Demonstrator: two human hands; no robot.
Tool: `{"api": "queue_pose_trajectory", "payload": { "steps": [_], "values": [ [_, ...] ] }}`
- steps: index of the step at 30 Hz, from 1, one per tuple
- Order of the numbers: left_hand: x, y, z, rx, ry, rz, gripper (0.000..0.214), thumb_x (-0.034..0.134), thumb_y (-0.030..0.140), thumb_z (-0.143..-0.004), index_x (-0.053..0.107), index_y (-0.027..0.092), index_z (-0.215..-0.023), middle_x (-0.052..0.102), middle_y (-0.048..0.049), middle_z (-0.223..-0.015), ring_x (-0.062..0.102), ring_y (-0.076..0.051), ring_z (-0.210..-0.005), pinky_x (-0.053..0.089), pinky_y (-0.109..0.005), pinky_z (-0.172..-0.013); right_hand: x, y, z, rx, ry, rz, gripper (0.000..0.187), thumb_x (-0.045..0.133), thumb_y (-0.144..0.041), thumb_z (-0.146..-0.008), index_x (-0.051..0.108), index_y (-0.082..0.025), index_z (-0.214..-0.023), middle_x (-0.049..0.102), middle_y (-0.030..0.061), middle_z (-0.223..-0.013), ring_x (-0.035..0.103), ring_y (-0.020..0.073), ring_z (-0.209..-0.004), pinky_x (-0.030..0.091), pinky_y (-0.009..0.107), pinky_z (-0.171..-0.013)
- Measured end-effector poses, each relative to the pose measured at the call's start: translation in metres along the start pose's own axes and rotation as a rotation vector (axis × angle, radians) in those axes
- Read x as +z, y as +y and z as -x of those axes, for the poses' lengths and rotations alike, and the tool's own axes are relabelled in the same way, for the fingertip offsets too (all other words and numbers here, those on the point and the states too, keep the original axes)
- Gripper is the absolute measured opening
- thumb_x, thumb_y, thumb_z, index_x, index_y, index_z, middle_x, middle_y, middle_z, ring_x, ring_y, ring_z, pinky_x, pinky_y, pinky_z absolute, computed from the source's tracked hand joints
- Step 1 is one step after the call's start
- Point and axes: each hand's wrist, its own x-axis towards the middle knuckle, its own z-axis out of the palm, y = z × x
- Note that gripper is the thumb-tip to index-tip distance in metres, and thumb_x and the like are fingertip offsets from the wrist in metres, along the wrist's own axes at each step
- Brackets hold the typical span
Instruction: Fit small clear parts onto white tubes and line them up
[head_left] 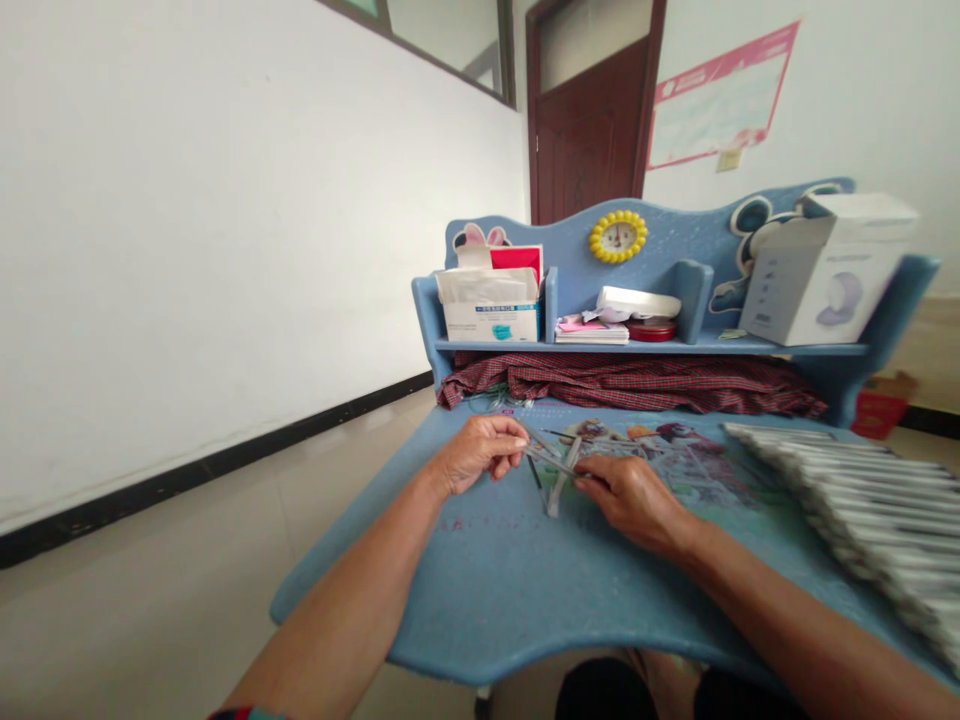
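Note:
A thin grey stick-like piece stretches between my two hands over the desk. My left hand pinches its left end between thumb and fingers. My right hand has its fingers closed on the other end. Just beneath lies a clear, narrow plastic strip, with a thin dark stick beside it. Their exact kind is too small to tell.
The blue desk has a printed picture on its top. Many grey-white slim tubes lie in rows at the right. Behind are a checked cloth, a mask box, a red round tin and a white box.

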Motion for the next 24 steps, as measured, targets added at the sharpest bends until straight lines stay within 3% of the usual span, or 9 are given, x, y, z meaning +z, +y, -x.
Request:
{"api": "queue_pose_trajectory", "payload": {
  "steps": [9,24],
  "values": [
    [0.006,0.003,0.002,-0.059,-0.008,0.09,0.017,0.065,0.023,-0.063,0.055,0.012,-0.073,0.055,0.0024,-0.048,0.04,-0.004,-0.029,0.03,-0.016,-0.032,0.008,-0.008,0.006,0.01,-0.005,0.016,0.023,0.037,-0.023,-0.085,0.059,-0.017,-0.077,0.062,0.0029,-0.066,0.057,0.013,-0.062,0.035,0.021,-0.058],
    [0.009,0.0,0.002,-0.059,-0.084,0.064,0.014,0.061,0.022,-0.065,0.052,0.012,-0.07,0.057,0.0004,-0.049,0.044,-0.007,-0.029,0.035,-0.018,-0.029,0.015,-0.008,0.011,-0.001,-0.005,0.146,0.022,0.037,-0.024,-0.085,0.056,-0.017,-0.076,0.063,0.0056,-0.064,0.058,0.0142,-0.061,0.034,0.022,-0.057]
  ]
}}
